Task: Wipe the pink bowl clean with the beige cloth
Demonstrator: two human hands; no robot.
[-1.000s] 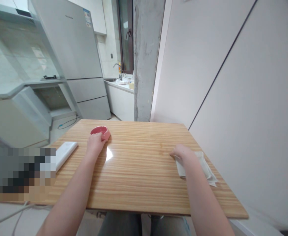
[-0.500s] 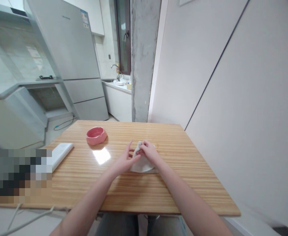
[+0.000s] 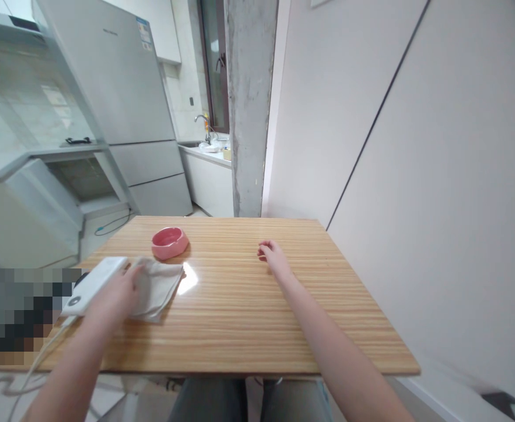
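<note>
Kitchen interior: tall grey refrigerator [image 3: 121, 88] at rear left, sink counter with tap [image 3: 205, 124] behind, bare concrete pillar [image 3: 249, 105] at centre, pale panelled wall to the right. Foreground: wood-grain table [image 3: 248, 310], seen from a seated position, knees showing under the near edge. On the table, left portion: pink round dish [image 3: 169, 242], upright, toward the far side; white oblong device [image 3: 94, 285] with a cable trailing off the near left edge; pixelated block further left, content not legible. Item in hand: grey-white folded cloth [image 3: 161, 286], lying flat between the white device and the bright glare patch, just nearer than the pink dish and apart from it. Left hand [image 3: 123, 287]: laid palm-down on the cloth's left part, fingers spread and pressing rather than pinching, nothing clamped; edge of the hand close to the white device, contact not certain. Right hand [image 3: 273, 255]: resting on bare wood near the table's centre, well apart from the cloth, fingers loosely curled, empty. Step judged in hand: cloth held down under the left palm at the left of the table, as for setting down or wiping. Next move, as judged: a sweep of the flat palm would call for steady downward pressure so the folds do not bunch, and a path kept clear of the pink dish and of the device's cable; a lift would call for a closing of the fingers on the cloth's edge first.
</note>
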